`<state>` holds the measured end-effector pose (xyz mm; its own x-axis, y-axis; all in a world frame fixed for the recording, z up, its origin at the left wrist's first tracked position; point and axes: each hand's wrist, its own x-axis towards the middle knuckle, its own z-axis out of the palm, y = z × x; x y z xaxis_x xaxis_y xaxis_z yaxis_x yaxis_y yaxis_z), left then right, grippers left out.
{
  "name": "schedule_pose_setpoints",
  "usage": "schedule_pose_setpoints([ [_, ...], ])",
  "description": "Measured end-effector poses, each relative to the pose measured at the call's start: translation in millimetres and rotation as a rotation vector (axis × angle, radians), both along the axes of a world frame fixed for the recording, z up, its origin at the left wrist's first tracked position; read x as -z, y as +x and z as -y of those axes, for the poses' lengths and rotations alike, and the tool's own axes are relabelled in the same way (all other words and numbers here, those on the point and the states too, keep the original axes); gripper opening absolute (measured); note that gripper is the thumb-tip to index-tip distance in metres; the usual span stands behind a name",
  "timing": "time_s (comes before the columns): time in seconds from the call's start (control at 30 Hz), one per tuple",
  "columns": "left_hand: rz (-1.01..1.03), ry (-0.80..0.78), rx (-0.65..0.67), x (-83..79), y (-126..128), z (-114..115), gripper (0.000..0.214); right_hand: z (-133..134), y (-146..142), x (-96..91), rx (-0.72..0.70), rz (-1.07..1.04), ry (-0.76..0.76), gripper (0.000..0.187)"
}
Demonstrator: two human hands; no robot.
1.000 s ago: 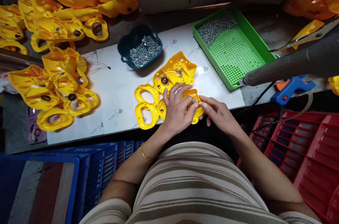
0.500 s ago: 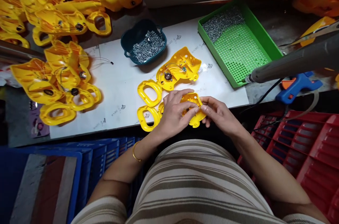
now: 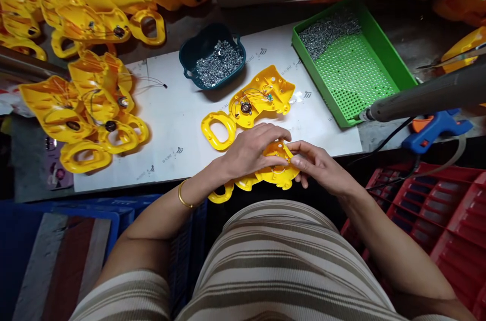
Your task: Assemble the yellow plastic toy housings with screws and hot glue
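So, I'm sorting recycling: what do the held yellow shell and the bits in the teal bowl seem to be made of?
Yellow shell: looks like moulded plastic, glossy, uniform colour, with soft highlights. Bits: probably metal screws, silvery and glinting, too small to be sure. Teal bowl: likely plastic, smooth.

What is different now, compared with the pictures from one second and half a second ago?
The left hand and right hand drew the yellow shell half toward the body, away from the wired shell half. Its loop now hangs past the front edge of the white sheet. Both kept their hold. The wired shell half, the bowl of screws and the green tray stayed in place.
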<state>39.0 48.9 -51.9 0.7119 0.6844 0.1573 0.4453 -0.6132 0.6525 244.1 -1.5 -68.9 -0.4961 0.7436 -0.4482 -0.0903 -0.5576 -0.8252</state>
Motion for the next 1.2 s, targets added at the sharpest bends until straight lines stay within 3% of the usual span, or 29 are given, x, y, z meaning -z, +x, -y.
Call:
schedule_pose_setpoints([
  [0.3, -0.029, 0.128, 0.029, 11.2, 4, -11, 0.035, -8, 2, 1.9, 0.023, 0.013, -0.004, 0.04],
  [0.53, -0.081, 0.23, 0.006, 4.0, -4, -16, 0.036, -20, 7, 5.1, 0.033, 0.216, 0.099, 0.051],
  [0.6, -0.073, 0.3, -0.158, 5.5, -18, -13, 0.029, -23, 11, 3.4, 0.079, 0.351, 0.235, 0.049],
  [0.7, -0.091, 0.392, -0.556, 11.6, -43, -10, 0.018, -34, 13, -8.6, 0.197, 0.594, 0.63, 0.032],
  [0.77, -0.112, 0.394, -0.711, 16.5, -58, -9, 0.016, -49, 5, -19.5, 0.221, 0.676, 0.891, 0.021],
  [0.87, -0.128, 0.361, -0.742, 22.7, -67, -10, 0.023, -79, -26, -29.4, 0.137, 0.742, 1.14, 0.016],
  [1.0, -0.132, 0.369, -0.702, 27.4, -65, -10, 0.028, -116, -77, -23.2, -0.163, 0.94, 1.351, 0.017],
  [1.1, -0.157, 0.346, -0.687, 27.6, -67, -10, 0.029, -131, -97, -16.4, -0.333, 1.005, 1.382, 0.014],
  [1.2, -0.17, 0.318, -0.673, 24.4, -72, -11, 0.025, -136, -87, -17.6, -0.232, 0.905, 1.28, 0.012],
])
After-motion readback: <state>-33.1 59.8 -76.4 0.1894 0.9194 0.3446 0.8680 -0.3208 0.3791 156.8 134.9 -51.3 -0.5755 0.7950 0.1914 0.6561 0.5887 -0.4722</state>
